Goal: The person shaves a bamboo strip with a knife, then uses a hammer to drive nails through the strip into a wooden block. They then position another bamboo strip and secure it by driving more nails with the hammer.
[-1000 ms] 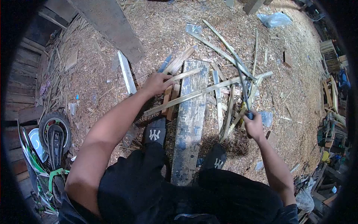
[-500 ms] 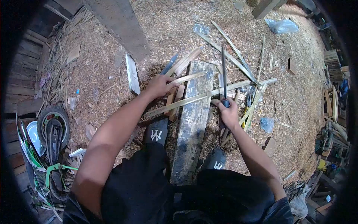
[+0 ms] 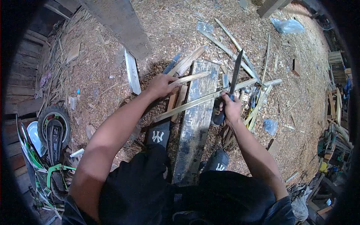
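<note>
My left hand [image 3: 162, 84] is closed round a pale wooden strip [image 3: 192, 77] whose far end reaches over the worn plank [image 3: 193, 140] between my feet. In my right hand [image 3: 231, 107] is a long-bladed knife [image 3: 236, 71], gripped by its dark handle, the blade pointing up and away from me. A longer wooden stick [image 3: 187, 107] lies slantwise across the plank, passing just by the right hand. Beside my left hand, short wood blocks [image 3: 176, 101] rest against the plank's left side. Part of each hand's fingers is hidden.
Several thin sticks [image 3: 232, 48] lie crossed on the chip-covered ground at upper right. A thick wooden beam [image 3: 116, 26] stands at upper left. Plastic bags [image 3: 288, 26] lie farther right. At left is a small wheeled bike [image 3: 54, 131]; scrap wood [image 3: 337, 131] is piled at right.
My right hand has turned the knife, so its blade leans right and shows its broad side. The hand has risen slightly. My left hand has hardly moved.
</note>
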Motion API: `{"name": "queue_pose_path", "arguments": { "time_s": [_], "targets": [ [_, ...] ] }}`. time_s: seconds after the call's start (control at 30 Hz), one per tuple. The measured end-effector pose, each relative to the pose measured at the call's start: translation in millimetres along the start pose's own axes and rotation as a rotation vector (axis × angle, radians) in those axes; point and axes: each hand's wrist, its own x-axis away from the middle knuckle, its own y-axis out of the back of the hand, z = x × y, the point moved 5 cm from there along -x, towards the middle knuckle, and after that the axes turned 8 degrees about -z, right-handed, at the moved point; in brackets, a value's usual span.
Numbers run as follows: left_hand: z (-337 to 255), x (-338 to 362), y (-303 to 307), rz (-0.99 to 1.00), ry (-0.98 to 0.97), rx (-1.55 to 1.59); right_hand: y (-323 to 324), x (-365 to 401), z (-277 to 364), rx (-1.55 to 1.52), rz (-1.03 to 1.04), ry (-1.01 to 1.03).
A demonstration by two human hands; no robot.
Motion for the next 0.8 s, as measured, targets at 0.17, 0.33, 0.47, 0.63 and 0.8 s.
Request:
{"name": "queue_pose_path", "arguments": {
  "time_s": [0.17,0.33,0.47,0.63,0.8],
  "targets": [
    [1,0,0,-0.009,-0.049,0.016,45,-22,29,0.021,-0.135,0.121],
    [-2,6,-2,-0.081,-0.125,0.009,123,-80,64,0.209,-0.329,0.37],
    [-5,7,-2,-0.068,-0.131,0.005,170,-107,97,0.14,-0.443,0.262],
    [-4,12,-10,-0.064,-0.167,0.048,234,-146,118,0.075,-0.485,0.351],
    [-10,20,-21,-0.041,-0.222,-0.029,222,-104,130,0.143,-0.49,0.332]
  ]
}}
